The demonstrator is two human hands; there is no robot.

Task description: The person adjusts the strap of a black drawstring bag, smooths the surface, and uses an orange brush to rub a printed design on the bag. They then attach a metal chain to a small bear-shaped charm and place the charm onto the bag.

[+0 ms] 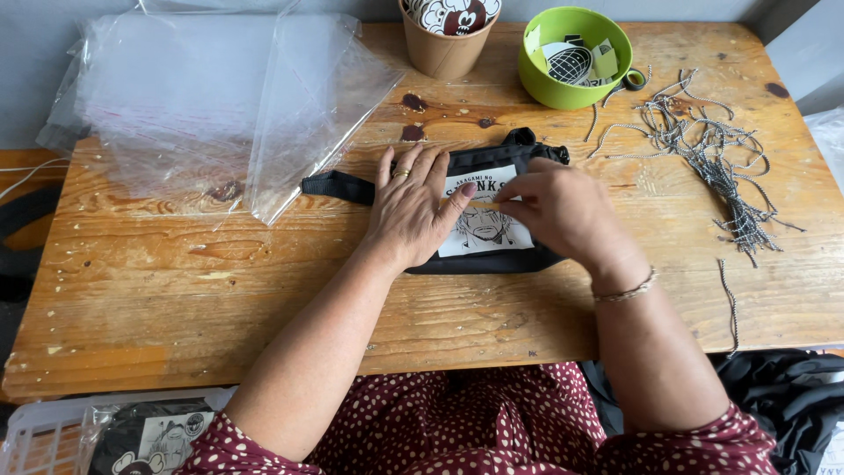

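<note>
Fingers (413,171) of your left hand (411,211) lie spread and flat on the black pouch (492,211), pressing it to the wooden table (264,290). Your right hand (563,211) has its fingers pinched closed on a thin yellowish strip (482,202) over the white printed panel. Near the pouch, clear plastic bags (220,97) lie at the left, a green bowl (576,57) and grey cords (712,158) at the right.

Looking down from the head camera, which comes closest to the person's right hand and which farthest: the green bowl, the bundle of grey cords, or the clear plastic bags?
From the right hand:
1. Bundle of grey cords, to its right on the table.
2. Green bowl, at the table's far edge, only slightly farther.
3. Clear plastic bags, far across at the left.
</note>
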